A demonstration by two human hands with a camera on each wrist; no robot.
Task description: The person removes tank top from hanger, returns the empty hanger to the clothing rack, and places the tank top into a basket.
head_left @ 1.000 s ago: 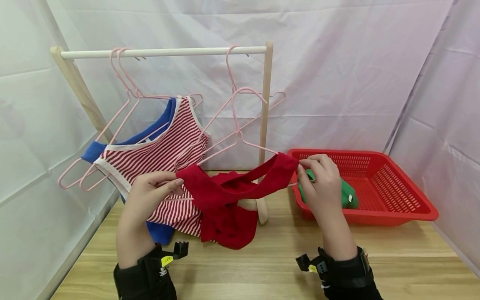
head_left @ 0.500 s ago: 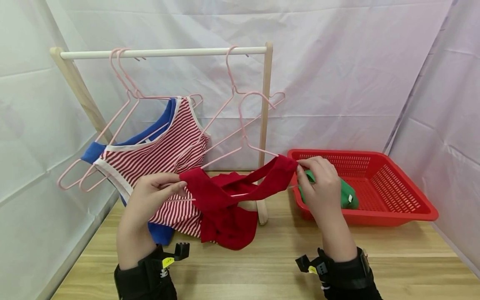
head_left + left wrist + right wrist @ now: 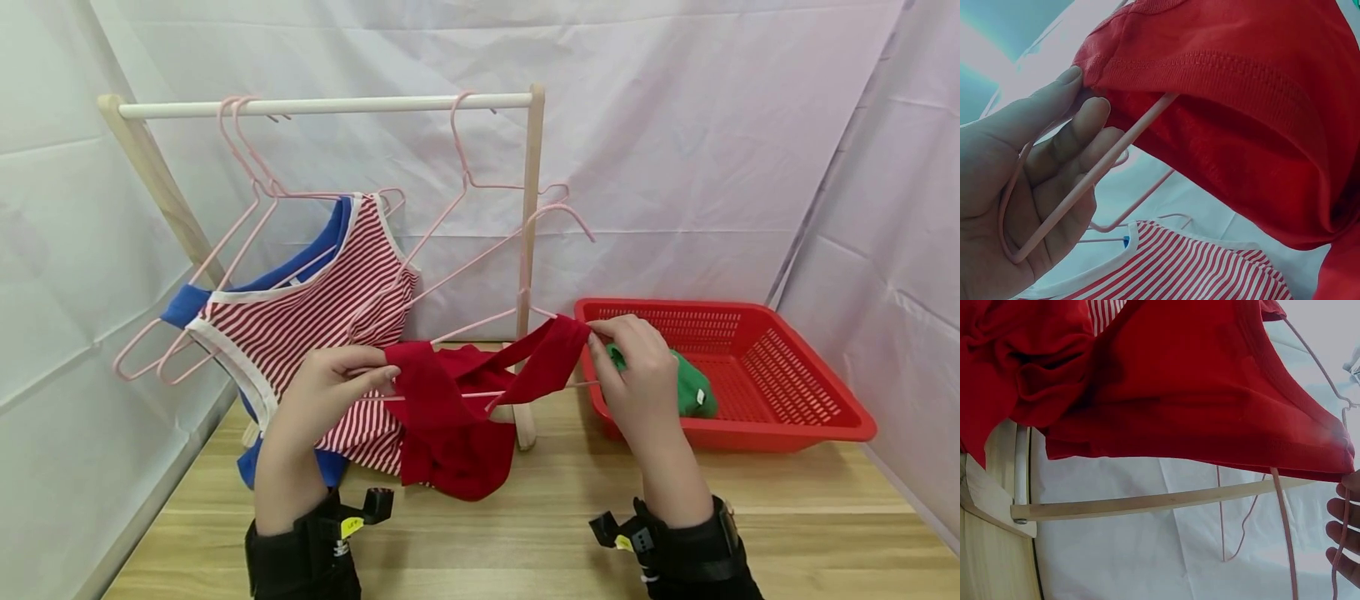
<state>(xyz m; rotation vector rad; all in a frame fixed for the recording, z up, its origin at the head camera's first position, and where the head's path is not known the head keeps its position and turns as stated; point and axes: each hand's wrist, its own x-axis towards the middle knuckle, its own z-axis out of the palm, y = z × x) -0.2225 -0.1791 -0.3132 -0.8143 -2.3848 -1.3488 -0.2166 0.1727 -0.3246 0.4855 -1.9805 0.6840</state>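
Note:
A red tank top (image 3: 435,392) is stretched between my two hands, its lower part hanging bunched close over the table. My left hand (image 3: 322,396) pinches one shoulder strap between thumb and fingers. The other strap is pinched by my right hand (image 3: 636,375) at the top corner. Inside the top sits a pink hanger (image 3: 472,323), its hook tilted to the right in front of the rack post. In the left wrist view, one looped end of the hanger (image 3: 1094,175) comes out through the armhole and lies across the left palm.
A wooden rack with a white rail (image 3: 337,106) stands behind. On it hang a red-striped tank top (image 3: 315,308), a blue garment (image 3: 183,304) behind that, and a bare pink hanger (image 3: 459,150). A red basket (image 3: 780,429) holding a green garment (image 3: 693,387) stands at right.
My left hand has shifted right with its strap, so the straps are closer together. The hanger's hook has tipped down and to the right. My right hand has barely moved.

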